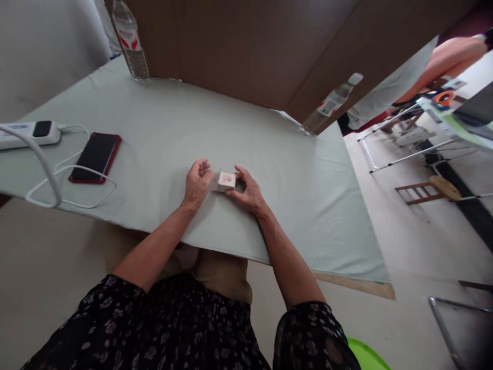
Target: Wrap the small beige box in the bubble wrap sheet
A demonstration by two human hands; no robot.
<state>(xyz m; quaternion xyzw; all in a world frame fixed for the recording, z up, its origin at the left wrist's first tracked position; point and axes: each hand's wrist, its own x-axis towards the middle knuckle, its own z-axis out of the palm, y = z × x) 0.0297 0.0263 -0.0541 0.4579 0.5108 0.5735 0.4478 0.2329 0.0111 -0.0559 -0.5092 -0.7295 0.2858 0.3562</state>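
A small white box with red print on its top sits low over the cloth-covered table, near the table's front edge. My right hand grips it from the right, thumb at the near side and fingers at the far side. On the box's left side a see-through flap, which looks like clear plastic wrap, sticks out. My left hand is closed at that flap, its fingers curled and the thumb pressed towards them. The fingertips' exact hold on the plastic is small and blurred.
A phone with a red case, a white cable and a power strip lie at the left. Two water bottles stand against a brown cardboard panel at the back. A wooden stool is on the right.
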